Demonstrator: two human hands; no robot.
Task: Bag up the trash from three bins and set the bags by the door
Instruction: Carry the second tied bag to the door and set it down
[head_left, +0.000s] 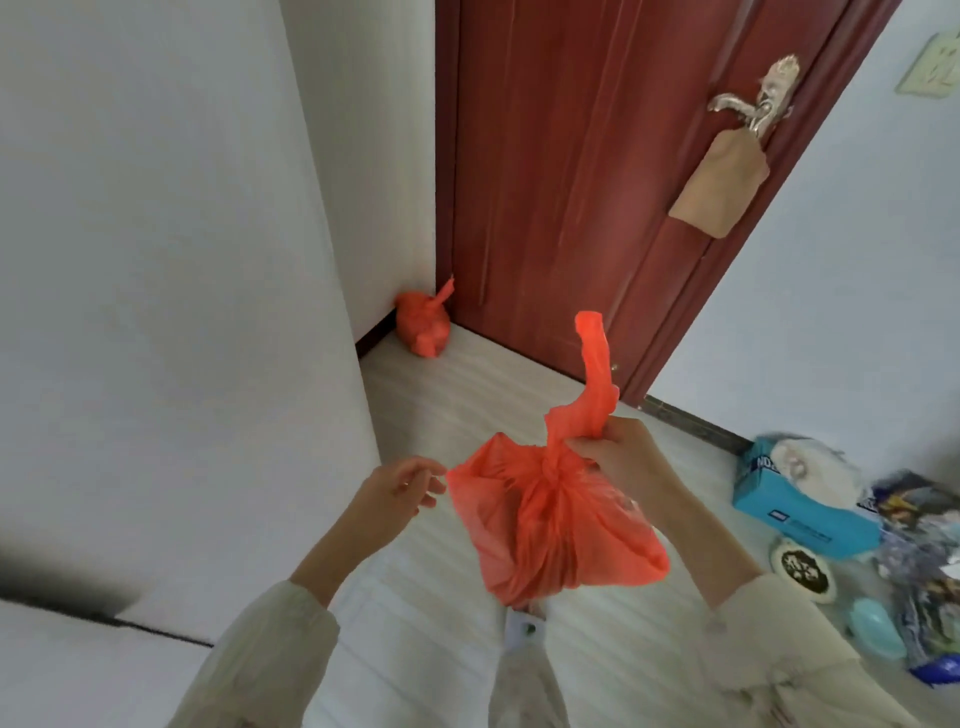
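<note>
A knotted orange trash bag (550, 530) hangs in the air in front of me, above the pale floor. My right hand (618, 457) grips it just beside the knot, and one long handle tail sticks up from my fist. To the left of the bag is my left hand (400, 493), its fingers loosely curled and holding nothing. A second tied orange bag (423, 325) lies on the floor in the corner against the red-brown door (571, 182).
A white wall or cabinet (182, 312) fills the left side. Clutter lies at the right by the wall: a blue tissue box (800, 509), printed packets (919, 571), a round lid and a teal object. A metal handle (753, 109) with a tan tag is on the door.
</note>
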